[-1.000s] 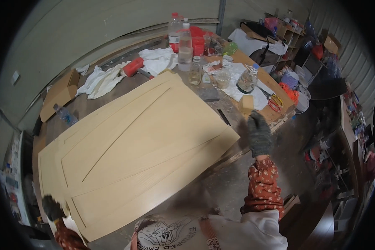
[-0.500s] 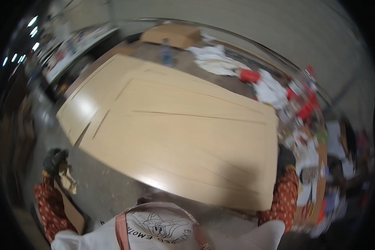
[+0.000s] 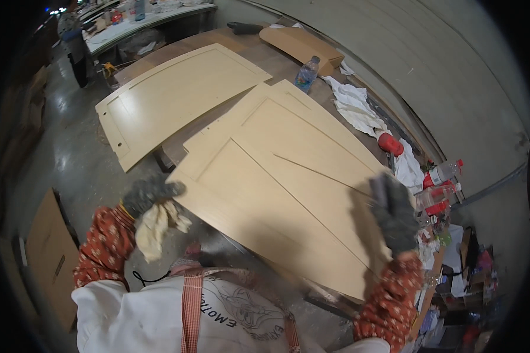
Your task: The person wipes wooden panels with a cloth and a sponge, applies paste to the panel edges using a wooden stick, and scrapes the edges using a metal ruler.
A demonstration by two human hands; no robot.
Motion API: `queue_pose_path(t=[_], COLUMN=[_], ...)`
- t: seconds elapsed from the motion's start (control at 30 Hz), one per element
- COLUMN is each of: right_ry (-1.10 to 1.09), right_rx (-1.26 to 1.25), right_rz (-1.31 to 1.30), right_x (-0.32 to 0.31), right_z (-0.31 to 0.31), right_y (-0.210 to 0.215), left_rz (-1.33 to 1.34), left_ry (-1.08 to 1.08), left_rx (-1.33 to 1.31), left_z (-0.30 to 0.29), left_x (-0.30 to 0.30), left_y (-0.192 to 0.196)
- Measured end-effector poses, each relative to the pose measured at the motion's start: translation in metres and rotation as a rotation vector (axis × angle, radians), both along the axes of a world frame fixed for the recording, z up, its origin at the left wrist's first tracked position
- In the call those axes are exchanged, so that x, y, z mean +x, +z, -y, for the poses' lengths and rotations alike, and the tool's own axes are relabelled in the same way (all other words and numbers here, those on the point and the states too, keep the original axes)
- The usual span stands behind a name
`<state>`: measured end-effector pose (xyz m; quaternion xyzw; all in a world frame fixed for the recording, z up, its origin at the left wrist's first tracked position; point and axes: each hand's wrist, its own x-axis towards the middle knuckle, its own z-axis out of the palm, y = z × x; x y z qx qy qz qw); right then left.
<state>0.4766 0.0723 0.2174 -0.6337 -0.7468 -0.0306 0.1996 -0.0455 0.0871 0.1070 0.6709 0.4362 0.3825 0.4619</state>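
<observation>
Cream-coloured cabinet door panels with grooved frames lie overlapping on the table in front of me. My left hand, in a dark grey glove, is closed on a crumpled cream cloth that hangs below it. Its fingertips are at the near-left corner of the panels. My right hand, gloved alike, is over the right part of the top panel, fingers stretched out and a little blurred; whether it presses on the surface is hard to tell. Farther left, a separate cream panel overhangs the table edge.
Behind the panels are a plastic bottle, a cardboard box and white cloths. Several bottles and clutter line the right side. A cardboard sheet leans at lower left. Another person stands far left.
The view has turned, so the panels appear rotated and a separate one shows at left. My left hand has come to the panel corner; my right has moved from the edge over the surface.
</observation>
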Motion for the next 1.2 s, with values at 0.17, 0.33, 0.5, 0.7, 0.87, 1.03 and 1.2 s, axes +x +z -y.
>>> queue_pose_path(t=[0.17,0.33,0.5,0.7,0.87,1.03,1.2], right_ry=[0.322,0.027,0.138,-0.058,0.059,0.070,0.168], right_rx=[0.208,-0.160,-0.119,-0.172,-0.142,-0.203,0.028], right_rz=[0.339,0.324,0.457,0.545,0.612,0.638,0.550], right_x=[-0.193,-0.260,-0.279,-0.295,-0.295,-0.303,-0.301], right_z=[-0.090,-0.172,-0.169,-0.191,-0.170,-0.181,-0.203], right_y=[-0.001,-0.028,-0.020,-0.008,-0.002,-0.009,-0.018], left_rz=[-0.065,0.122,0.432,0.394,0.400,0.414,0.349], left_ry=[0.087,-0.184,-0.260,-0.445,-0.422,-0.396,-0.407], left_rx=[-0.225,-0.594,-0.729,-0.058,-0.149,-0.200,-0.066], left_z=[-0.009,-0.035,-0.034,-0.032,-0.048,-0.054,-0.050], left_x=[0.020,0.023,0.004,0.002,-0.017,-0.035,-0.032], left_y=[0.014,0.026,-0.016,-0.049,-0.060,-0.068,-0.069])
